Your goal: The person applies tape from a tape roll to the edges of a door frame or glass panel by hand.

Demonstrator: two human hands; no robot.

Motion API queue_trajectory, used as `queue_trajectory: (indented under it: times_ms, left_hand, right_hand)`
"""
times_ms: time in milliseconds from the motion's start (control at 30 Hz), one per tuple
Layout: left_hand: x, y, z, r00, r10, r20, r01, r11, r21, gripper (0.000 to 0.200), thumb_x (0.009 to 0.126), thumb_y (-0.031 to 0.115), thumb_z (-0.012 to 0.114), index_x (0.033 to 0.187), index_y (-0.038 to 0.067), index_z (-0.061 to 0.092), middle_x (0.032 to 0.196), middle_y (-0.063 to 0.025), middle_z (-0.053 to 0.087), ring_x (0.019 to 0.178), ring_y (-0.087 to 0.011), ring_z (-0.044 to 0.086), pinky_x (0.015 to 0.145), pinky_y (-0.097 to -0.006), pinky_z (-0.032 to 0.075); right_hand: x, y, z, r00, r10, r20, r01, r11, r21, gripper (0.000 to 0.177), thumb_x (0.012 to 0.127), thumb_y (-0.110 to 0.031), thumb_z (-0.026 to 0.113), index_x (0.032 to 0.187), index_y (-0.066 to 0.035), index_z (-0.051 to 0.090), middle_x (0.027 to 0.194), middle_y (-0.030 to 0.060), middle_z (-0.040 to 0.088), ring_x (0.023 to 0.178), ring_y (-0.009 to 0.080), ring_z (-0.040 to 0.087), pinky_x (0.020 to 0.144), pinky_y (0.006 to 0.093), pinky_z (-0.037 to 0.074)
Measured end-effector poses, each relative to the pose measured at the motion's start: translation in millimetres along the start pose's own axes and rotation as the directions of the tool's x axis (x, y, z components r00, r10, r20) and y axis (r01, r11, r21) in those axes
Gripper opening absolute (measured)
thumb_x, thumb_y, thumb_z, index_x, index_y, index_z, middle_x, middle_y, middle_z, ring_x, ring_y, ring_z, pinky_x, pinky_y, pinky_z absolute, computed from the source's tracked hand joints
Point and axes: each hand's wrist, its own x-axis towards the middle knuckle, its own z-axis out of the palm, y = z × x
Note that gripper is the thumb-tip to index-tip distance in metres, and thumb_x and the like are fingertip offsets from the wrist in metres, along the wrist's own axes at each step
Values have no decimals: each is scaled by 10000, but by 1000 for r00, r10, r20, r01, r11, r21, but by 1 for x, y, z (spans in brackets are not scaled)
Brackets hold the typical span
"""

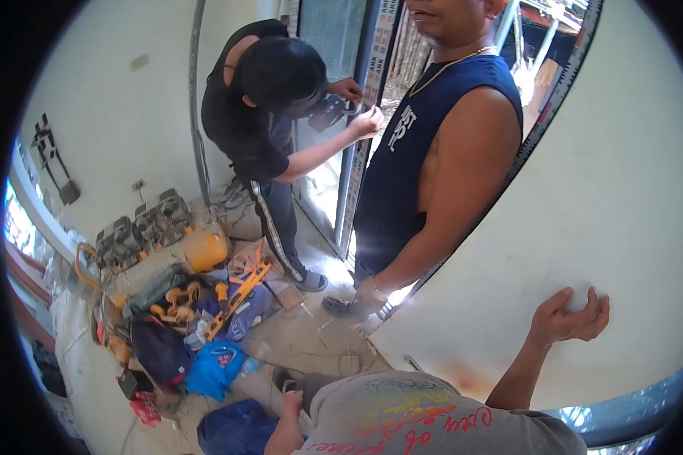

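My right hand [573, 315] is raised at the right, against or just in front of the pale wall [584, 220]. Its fingers are apart and loosely curled, with nothing visible between them. Low in the view, my left hand [291, 402] hangs beside my grey printed shirt [410, 413]. Its fingers are too small and partly hidden to read, and a dark shape lies just above it. A person in a dark sleeveless shirt [440, 144] stands close ahead, one hand low by a dark object [345, 307]. Another person in black [243, 114] bends at the door frame [368, 98], both hands near its edge.
An air compressor [205, 250] stands at the left. Beside it lie a yellow level [239, 299], a blue plastic bag [214, 368], a dark bag [159, 349] and a navy bundle [239, 428]. Cords cross the dusty floor [296, 341].
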Motion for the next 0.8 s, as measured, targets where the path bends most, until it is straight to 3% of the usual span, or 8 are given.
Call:
queue_trajectory:
  times_ms: [67,133,267,333,467,567,733,800]
  left_hand:
    - [-10,-2,2,999,-14,-52,12,999,-39,304,741,270,585,837,-4,675,806,-202,656,793,-331,645,712,-387,487]
    - [-29,2,-6,982,102,-157,-68,976,206,304,750,279,577,851,11,678,784,-190,656,769,-321,646,700,-387,487]
    - [-28,-24,-29,989,132,-72,-90,903,420,314,757,301,560,852,25,678,782,-186,654,766,-309,647,702,-385,489]
    - [-13,-50,-33,989,-126,71,104,962,254,336,759,331,548,836,29,674,802,-193,648,799,-319,641,726,-389,491]
    - [-6,-67,-34,983,-129,131,93,963,253,331,766,313,523,822,20,667,824,-219,633,823,-360,624,741,-409,492]
    - [-3,-61,-26,891,387,240,-444,623,644,323,771,285,497,827,14,662,849,-236,620,849,-384,607,759,-434,484]
    - [-11,-47,-10,996,91,-19,-74,898,435,323,793,264,462,874,19,657,912,-227,619,897,-387,592,808,-440,467]
    - [-10,-44,-23,964,228,136,-264,771,580,325,792,264,462,883,21,657,925,-219,622,907,-378,593,805,-432,469]
  right_hand:
    - [0,-1,2,999,9,36,-8,999,-34,323,864,-266,538,1072,-20,512,1201,182,434,1144,318,345,910,456,292]
    - [-1,-1,1,999,3,38,-1,998,-55,323,862,-251,542,1078,-13,502,1213,182,413,1154,309,320,905,440,321]
    - [-5,2,8,999,17,42,-20,997,77,326,861,-235,548,1079,-1,488,1225,184,371,1164,292,288,897,401,358]
    - [-6,4,9,998,40,54,-46,994,98,334,863,-231,550,1083,8,473,1233,184,333,1167,279,270,880,369,389]
    - [-7,7,8,998,31,60,-37,995,91,339,867,-242,547,1082,8,467,1229,178,329,1166,280,275,874,371,396]
    - [-6,5,9,998,26,49,-31,993,112,337,868,-242,546,1082,7,466,1231,174,331,1165,281,278,879,374,394]
    - [-8,7,8,998,19,57,-25,994,110,336,870,-236,539,1084,12,462,1233,170,325,1168,281,286,888,383,395]
    - [-6,6,6,998,25,57,-31,995,91,333,871,-229,537,1084,14,458,1235,170,319,1166,281,294,888,381,398]
